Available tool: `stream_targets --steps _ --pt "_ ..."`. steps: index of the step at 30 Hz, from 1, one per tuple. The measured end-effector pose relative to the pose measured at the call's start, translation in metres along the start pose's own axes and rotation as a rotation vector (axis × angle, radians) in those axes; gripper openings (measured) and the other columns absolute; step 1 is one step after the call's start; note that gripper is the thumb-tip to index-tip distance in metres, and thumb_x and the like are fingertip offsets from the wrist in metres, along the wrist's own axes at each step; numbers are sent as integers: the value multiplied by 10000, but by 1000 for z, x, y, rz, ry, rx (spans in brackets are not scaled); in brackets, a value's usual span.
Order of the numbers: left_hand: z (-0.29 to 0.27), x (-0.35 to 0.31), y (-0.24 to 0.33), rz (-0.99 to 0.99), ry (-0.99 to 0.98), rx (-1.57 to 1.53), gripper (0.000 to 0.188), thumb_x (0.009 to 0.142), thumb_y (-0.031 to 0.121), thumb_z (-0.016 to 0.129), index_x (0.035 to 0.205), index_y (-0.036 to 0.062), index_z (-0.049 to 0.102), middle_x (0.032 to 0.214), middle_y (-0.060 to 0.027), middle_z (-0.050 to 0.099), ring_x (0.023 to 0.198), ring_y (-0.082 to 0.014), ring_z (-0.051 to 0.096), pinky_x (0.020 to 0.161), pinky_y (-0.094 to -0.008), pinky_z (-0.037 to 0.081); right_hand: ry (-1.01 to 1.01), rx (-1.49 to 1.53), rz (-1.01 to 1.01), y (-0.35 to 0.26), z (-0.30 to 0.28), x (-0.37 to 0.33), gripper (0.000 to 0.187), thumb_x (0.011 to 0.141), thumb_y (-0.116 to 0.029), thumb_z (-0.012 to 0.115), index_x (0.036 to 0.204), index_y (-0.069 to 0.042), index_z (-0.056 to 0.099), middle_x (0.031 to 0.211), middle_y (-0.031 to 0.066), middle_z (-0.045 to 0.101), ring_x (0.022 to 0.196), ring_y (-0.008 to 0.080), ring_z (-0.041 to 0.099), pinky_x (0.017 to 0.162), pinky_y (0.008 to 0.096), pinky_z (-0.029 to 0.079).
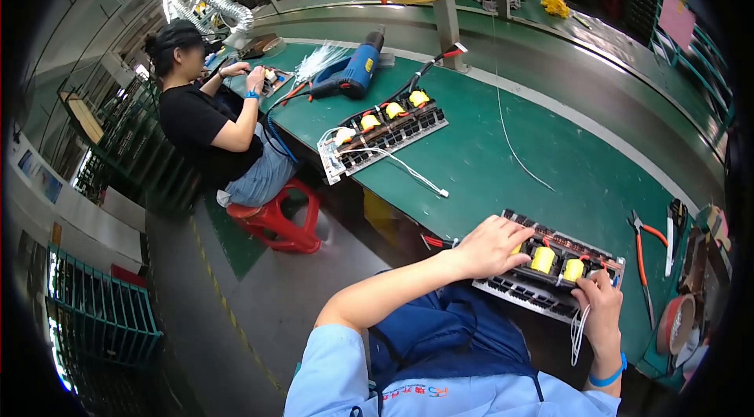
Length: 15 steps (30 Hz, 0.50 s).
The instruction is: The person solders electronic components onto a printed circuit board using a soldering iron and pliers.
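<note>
A long circuit board assembly [542, 302] with black heat sinks and yellow-wrapped coils [543, 259] lies at the near edge of the green bench, partly overhanging it. My left hand [492, 247] grips its left end, fingers reaching over the top and partly covering one yellow coil. At the right end, my right hand [602, 309] has its fingers closed beside the last coil. A white cable [577, 338] hangs in a loop from those fingers; their exact grip is partly hidden. Red and black leads [437, 242] stick out left of the board.
Another such board [385, 134] lies farther left on the bench [471, 158], near a blue heat gun [357, 67] and white cable ties [320, 60]. Orange-handled pliers [642, 260] and a tape roll [675, 324] sit at right. A co-worker [216, 115] sits on a red stool [283, 217].
</note>
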<state>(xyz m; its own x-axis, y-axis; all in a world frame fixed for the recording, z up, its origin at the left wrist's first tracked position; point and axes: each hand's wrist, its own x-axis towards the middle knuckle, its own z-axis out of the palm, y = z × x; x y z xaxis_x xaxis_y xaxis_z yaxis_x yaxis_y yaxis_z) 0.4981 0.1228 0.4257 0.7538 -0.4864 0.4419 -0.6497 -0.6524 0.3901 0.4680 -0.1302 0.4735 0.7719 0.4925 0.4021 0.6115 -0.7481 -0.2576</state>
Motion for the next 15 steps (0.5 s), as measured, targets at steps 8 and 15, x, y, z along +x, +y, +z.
stream_targets --steps 8,15 --pt "5 1 -3 10 146 -35 411 708 303 613 985 10 533 878 -125 549 842 -277 515 771 -357 384 -99 13 -13 0 3 11 159 567 -47 664 656 -21 534 629 112 490 536 284 506 464 365 370" --pt "-84 -16 -99 -302 476 213 122 657 100 642 766 66 600 772 -86 598 781 -244 568 736 -350 410 -78 134 55 4 5 8 170 568 -26 662 670 -4 529 601 130 469 535 305 487 468 368 355"
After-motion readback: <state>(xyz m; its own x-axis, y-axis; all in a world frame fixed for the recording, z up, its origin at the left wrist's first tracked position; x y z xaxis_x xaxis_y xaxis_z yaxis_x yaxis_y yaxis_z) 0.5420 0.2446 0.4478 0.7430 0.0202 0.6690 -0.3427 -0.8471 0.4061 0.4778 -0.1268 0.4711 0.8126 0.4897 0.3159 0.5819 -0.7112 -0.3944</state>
